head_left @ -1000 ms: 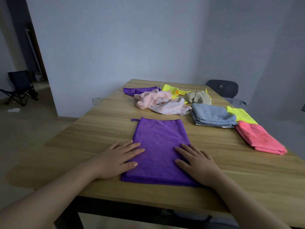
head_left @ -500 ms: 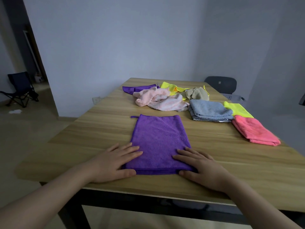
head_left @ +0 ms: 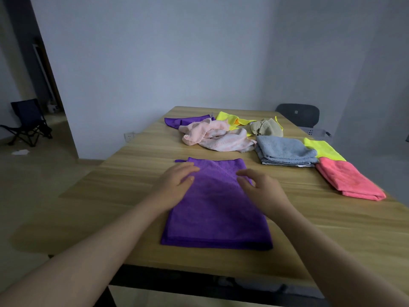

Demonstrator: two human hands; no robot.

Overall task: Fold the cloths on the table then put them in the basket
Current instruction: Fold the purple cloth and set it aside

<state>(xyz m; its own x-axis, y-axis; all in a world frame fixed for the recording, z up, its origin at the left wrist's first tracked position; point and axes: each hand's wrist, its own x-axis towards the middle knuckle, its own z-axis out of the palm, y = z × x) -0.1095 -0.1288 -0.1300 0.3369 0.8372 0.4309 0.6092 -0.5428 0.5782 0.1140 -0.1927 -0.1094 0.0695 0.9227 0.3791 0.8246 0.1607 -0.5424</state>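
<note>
A purple cloth [head_left: 215, 214], folded into a long rectangle, lies flat near the table's front edge. My left hand [head_left: 176, 181] hovers over its far left part with fingers spread. My right hand [head_left: 261, 188] is over its far right part, fingers curled and apart, holding nothing. Further back lie crumpled pink cloths [head_left: 215, 138], a second purple cloth [head_left: 183, 121], a yellow cloth [head_left: 232, 119] and a beige cloth [head_left: 265, 127]. Folded blue [head_left: 285, 150], yellow [head_left: 322, 149] and coral [head_left: 347, 180] cloths sit along the right side. A grey basket [head_left: 316, 132] shows past the table's far right edge.
The wooden table [head_left: 124, 196] runs away from me toward a pale wall. A dark chair [head_left: 297, 114] stands behind the basket. A folding chair [head_left: 28, 122] is on the floor far left.
Both hands have left the cloth's near corners and moved forward to its far end. The camera view has tilted, so the cloth sits lower in the frame.
</note>
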